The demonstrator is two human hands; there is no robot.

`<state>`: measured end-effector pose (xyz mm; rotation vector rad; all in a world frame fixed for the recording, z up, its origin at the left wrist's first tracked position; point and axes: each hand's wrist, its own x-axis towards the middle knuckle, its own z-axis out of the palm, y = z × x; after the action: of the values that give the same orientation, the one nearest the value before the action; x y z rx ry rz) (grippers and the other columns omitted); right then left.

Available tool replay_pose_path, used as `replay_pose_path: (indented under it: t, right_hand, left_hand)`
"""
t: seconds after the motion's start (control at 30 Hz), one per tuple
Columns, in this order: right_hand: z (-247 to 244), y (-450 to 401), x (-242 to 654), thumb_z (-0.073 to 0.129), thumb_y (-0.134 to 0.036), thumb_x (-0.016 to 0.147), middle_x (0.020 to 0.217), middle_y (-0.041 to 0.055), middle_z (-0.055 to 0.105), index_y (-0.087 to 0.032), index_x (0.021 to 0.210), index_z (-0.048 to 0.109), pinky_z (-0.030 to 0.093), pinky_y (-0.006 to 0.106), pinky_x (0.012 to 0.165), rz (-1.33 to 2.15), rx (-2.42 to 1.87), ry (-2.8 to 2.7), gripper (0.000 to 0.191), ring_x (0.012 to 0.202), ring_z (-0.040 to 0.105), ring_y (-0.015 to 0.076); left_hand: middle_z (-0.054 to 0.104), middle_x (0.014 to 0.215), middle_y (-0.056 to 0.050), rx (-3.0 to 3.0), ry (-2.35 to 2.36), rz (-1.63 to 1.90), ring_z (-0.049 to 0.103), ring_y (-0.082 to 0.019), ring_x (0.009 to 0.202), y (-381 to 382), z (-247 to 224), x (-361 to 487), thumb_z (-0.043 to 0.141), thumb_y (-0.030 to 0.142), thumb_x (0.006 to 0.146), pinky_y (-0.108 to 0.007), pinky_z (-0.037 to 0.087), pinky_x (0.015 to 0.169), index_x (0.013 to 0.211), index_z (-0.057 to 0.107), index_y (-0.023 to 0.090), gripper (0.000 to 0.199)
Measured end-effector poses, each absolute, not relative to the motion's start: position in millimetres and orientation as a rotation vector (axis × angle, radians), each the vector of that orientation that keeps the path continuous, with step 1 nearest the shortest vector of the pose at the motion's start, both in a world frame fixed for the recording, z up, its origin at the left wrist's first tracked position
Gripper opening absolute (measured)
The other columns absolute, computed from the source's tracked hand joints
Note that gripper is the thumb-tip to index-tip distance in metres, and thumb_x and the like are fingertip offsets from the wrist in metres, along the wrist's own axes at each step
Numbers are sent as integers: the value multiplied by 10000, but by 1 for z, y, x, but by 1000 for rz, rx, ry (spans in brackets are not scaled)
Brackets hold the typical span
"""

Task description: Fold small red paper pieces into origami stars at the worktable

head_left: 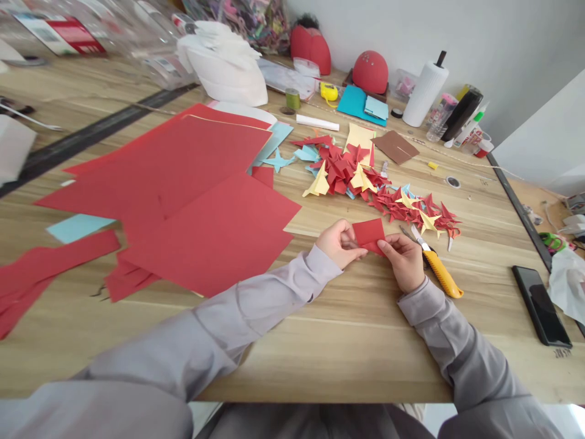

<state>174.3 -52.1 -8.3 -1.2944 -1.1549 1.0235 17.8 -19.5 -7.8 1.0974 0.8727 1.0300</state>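
From the head view, the left hand (339, 244) and right hand (402, 261) are held close together above the wooden table (292, 360), with the small red paper square (368, 236) between them, just clear of the tabletop. The fingers of both hands are closed narrowly on it, pinching its opposite edges; the exact finger placement behind the paper cannot be confirmed. A second layer or flap shows along its lower edge, so the piece appears folded. The two-handed pinch appears to serve to keep that layer steady and aligned. The yellow utility knife (439, 273) lies just beside the right hand, apparently placed within easy reach of it. Beyond the hands, the heap of folded red and yellow paper shapes (365, 189) is gathered in one area, seemingly to keep finished pieces together. The large red paper sheets (205, 225) overlap to the left, with cut red paper strips (41, 274) farther left, apparently set apart from the folded pieces. The black smartphone (542, 305) lies at the right, away from the paper. Grey sleeves (274, 292) cover both forearms.
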Motion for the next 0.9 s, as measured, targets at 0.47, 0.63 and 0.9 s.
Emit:
replay_pose_path:
  t: [0.47, 0.63, 0.9]
  right_hand:
    - [-6, -53, 173, 729, -415, 630, 633, 0, 653, -191, 703, 596, 500, 278, 567, 1031, -1308, -1145, 270, 567, 595, 134]
    - [-8, -52, 175, 729, -386, 642, 622, -6, 647, -190, 704, 605, 491, 269, 560, 1051, -1295, -1127, 240, 560, 590, 128]
    - [-9, -52, 175, 729, -365, 646, 625, -10, 636, -185, 704, 609, 465, 246, 541, 1011, -1295, -1160, 224, 555, 559, 109]
  left_hand:
    - [588, 492, 47, 1099, 798, 1000, 647, -173, 496, -14, -11, 15, 779, 227, 524, -226, 498, 449, 703, 333, 188, 482]
    - [598, 500, 42, 1103, 746, 965, 654, -195, 502, -12, -11, 13, 758, 235, 557, -223, 482, 421, 742, 329, 190, 470]
    - [633, 540, 37, 1046, 738, 964, 644, -180, 498, -15, -9, 14, 764, 230, 527, -237, 494, 433, 794, 304, 203, 533]
